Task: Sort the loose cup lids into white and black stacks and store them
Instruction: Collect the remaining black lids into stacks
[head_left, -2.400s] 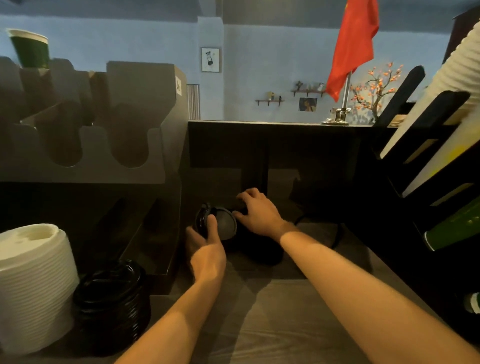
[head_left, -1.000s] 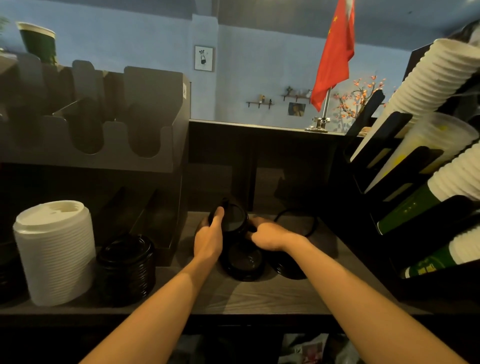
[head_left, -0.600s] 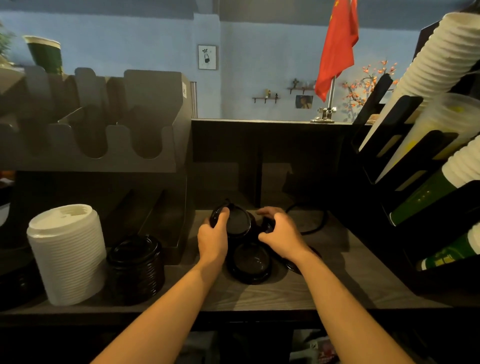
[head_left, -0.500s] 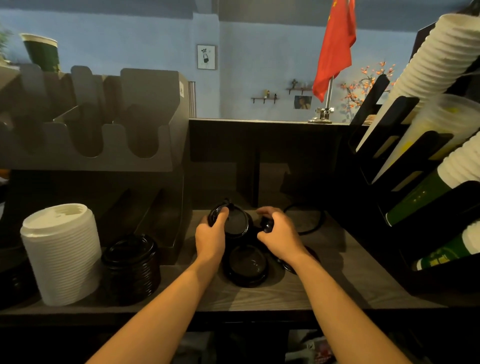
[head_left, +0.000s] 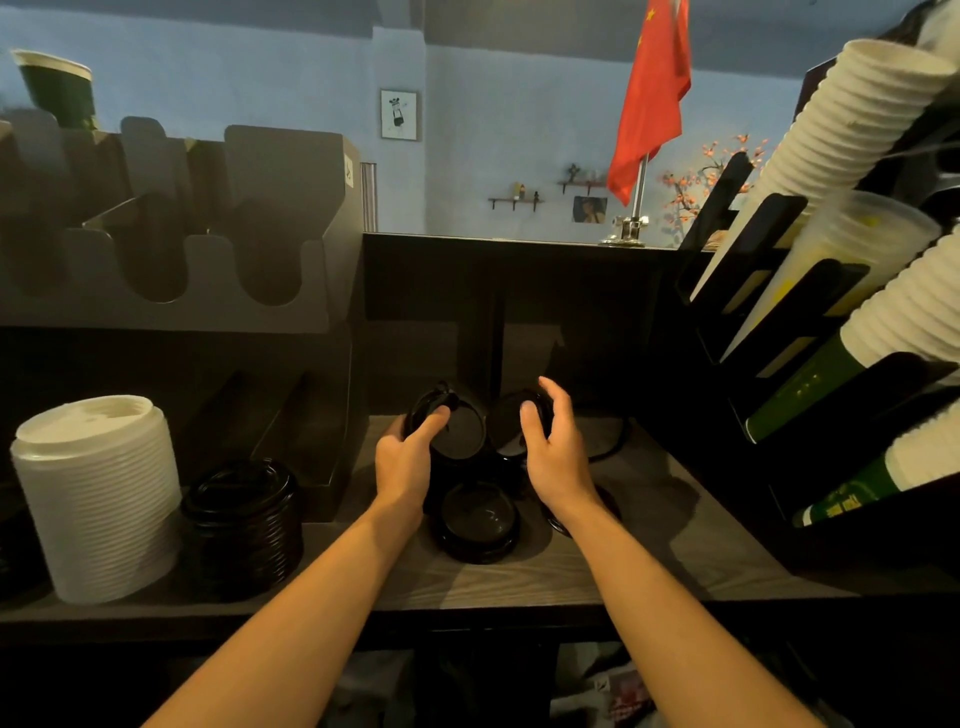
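Black cup lids lie loose at the centre of a dark wooden counter (head_left: 675, 561), seen from a camera on a person's head. The left hand (head_left: 402, 462) grips one black lid (head_left: 460, 431) tilted up on edge, thumb across its face and fingers behind. Just beside it, toward 3 o'clock, the right hand (head_left: 553, 447) holds a second black lid (head_left: 511, 423), also tilted, with the thumb on its face and the fingers loosely curled around the far rim; how firm this grip is cannot be told. Below the two hands, toward 6 o'clock, a third black lid (head_left: 480, 519) lies flat on the counter, hollow side up. Another lid shows partly under the right wrist.

Toward 9 o'clock stand two sorted piles, touching: a tall white lid stack (head_left: 98, 499) at the far left and a shorter black lid stack (head_left: 244, 525) beside it. Behind them rises a dark slotted organizer (head_left: 208, 280). Toward 2 o'clock, a slanted rack (head_left: 779, 291) holds sleeves of paper cups (head_left: 852, 119). A red flag (head_left: 654, 93) stands on the ledge at 12 o'clock.
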